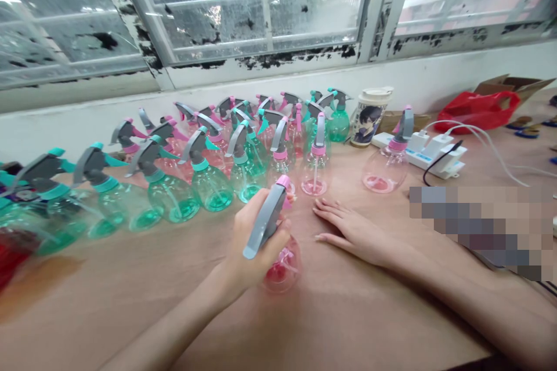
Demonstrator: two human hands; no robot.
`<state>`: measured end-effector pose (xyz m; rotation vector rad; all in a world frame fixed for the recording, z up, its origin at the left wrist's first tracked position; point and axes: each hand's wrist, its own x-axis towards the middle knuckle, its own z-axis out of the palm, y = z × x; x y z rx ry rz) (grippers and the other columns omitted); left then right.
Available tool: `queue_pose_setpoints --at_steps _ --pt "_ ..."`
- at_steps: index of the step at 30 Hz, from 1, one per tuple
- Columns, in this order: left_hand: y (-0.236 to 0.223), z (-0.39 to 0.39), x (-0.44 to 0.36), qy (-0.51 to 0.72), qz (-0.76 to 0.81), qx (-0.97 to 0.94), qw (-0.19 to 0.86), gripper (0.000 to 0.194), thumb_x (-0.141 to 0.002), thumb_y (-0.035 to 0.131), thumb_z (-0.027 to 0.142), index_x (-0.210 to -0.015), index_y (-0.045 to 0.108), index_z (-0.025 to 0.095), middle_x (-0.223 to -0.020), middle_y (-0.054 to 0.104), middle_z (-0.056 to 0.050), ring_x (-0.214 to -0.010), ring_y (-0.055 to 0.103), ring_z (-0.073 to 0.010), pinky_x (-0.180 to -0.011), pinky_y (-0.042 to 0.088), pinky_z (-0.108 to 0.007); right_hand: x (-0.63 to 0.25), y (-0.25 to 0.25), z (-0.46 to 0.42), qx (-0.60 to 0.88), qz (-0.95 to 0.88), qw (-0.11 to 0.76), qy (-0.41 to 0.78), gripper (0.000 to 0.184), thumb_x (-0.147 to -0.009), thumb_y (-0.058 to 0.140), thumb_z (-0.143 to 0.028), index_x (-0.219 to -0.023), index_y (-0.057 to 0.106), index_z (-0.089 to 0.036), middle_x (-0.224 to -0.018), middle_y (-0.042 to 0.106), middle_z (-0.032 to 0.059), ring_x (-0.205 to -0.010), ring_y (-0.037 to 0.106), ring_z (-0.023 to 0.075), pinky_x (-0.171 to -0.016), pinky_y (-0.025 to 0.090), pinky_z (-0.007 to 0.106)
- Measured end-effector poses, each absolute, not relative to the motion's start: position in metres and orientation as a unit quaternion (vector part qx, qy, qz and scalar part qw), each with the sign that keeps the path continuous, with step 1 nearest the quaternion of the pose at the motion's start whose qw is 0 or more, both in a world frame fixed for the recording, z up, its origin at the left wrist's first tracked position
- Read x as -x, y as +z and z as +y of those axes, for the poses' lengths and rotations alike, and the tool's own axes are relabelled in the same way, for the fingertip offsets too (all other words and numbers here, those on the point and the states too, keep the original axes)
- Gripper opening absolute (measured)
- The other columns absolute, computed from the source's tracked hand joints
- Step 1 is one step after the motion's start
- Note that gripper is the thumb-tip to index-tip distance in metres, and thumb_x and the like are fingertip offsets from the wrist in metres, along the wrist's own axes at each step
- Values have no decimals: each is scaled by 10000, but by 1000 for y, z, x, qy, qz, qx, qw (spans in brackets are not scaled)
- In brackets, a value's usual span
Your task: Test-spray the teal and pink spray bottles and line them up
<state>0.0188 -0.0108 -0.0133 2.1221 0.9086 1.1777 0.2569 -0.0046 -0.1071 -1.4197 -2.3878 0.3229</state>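
My left hand (256, 237) is wrapped round the neck of a pink spray bottle (282, 272) with a grey and pink trigger head, near the middle of the table. Its fingers partly hide the neck and trigger. Flat on the tabletop lies my right hand (348, 229), fingers stretched out and holding nothing. Just beyond its fingertips stands another pink spray bottle (314, 179). A further pink spray bottle (385, 171) is upright behind my right hand, beside a power strip. Green spray bottles (217, 191) form a row ahead and to the left of my left hand.
More pink and green bottles crowd toward the wall under the window. A lidded paper cup (369, 119), a white power strip (439, 153) with cables, and a red plastic bag (478, 109) stand at the back right. A pixelated patch covers part of the right side.
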Motion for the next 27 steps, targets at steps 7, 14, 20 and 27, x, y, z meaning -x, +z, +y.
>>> queue_pose_setpoints --at_steps 7,14,20,27 --pt "-14 -13 -18 430 346 -786 278 42 -818 492 227 -840 456 220 -731 450 26 -648 520 -154 -626 427 -318 -256 -108 -6 502 -843 164 104 700 -940 406 -609 -1440 438 -120 -1518 387 149 -1421 318 288 -1171 261 500" --pt "-15 -13 -18 445 368 -775 256 49 -808 516 220 -853 500 228 -733 506 23 -620 513 -143 -611 446 -298 -255 -110 -8 497 -845 169 100 703 -932 410 -623 -1441 443 -140 -1516 391 149 -1423 312 298 -1169 256 517" --pt "-14 -12 -19 441 359 -790 231 41 -801 499 219 -836 483 235 -739 496 16 -631 500 -151 -590 428 -297 -255 -112 -8 494 -844 185 101 684 -931 413 -621 -1451 435 -178 -1513 399 140 -1421 314 307 -1163 258 540" --pt "-7 -12 -20 428 345 -801 237 47 -852 501 225 -809 492 210 -735 487 25 -608 476 -126 -590 397 -291 -256 -111 -8 495 -846 171 98 709 -935 392 -630 -1451 427 -146 -1522 382 148 -1429 301 293 -1172 247 518"
